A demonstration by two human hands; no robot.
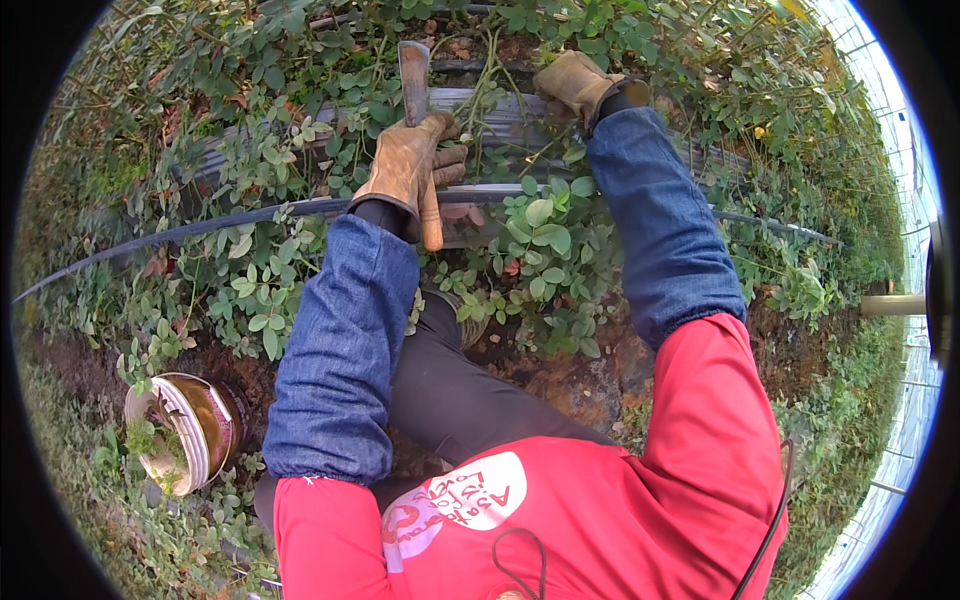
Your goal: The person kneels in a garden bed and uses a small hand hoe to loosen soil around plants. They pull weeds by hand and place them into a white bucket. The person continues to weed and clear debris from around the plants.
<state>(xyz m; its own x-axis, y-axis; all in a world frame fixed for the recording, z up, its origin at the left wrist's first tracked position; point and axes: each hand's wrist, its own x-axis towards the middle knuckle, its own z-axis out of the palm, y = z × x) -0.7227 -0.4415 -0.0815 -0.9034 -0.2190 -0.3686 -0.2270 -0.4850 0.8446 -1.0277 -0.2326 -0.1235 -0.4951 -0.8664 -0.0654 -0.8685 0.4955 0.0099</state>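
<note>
My left hand (409, 161), in a tan work glove, grips a hand trowel (414, 82). Its narrow, soiled metal blade points away from me, and the wooden handle (430, 221) sticks out below the palm. To the right, my gloved right hand (574, 84) is curled low at the edge of the leafy plants. Its fingertips are partly hidden, so whether it holds anything is unclear. Between the hands, thin green stems (487, 82) rise over grey plastic sheeting (510, 120) on the bed.
A dark hose (277, 210) runs across the bed in front of me. Leafy rose-like shrubs (551, 232) grow close to my forearms. At lower left a bucket (191, 435) lies tipped, with pulled greenery inside. A pale post (892, 305) stands at the far right.
</note>
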